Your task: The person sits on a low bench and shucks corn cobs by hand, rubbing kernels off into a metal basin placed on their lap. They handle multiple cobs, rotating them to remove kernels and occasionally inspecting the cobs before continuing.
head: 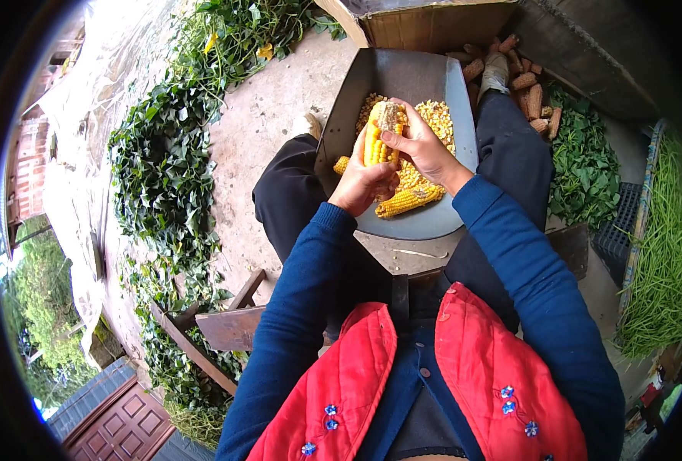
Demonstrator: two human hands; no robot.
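An upright ear of yellow corn is held between both hands, part of its upper end bare of kernels. My left hand grips its lower left side; my right hand holds its right side, thumb across the kernels. Both hands are above a grey metal scoop-shaped pan that stands between my legs. Loose kernels lie in the pan. A whole ear of corn rests near its front edge, and another ear's end shows at the left side, partly hidden by my left hand.
Beyond the pan stands a cardboard box. Shelled cobs lie around my right foot. Green leaves and a tray of green stems are on the right. Leafy vines and a wooden bench are on the left.
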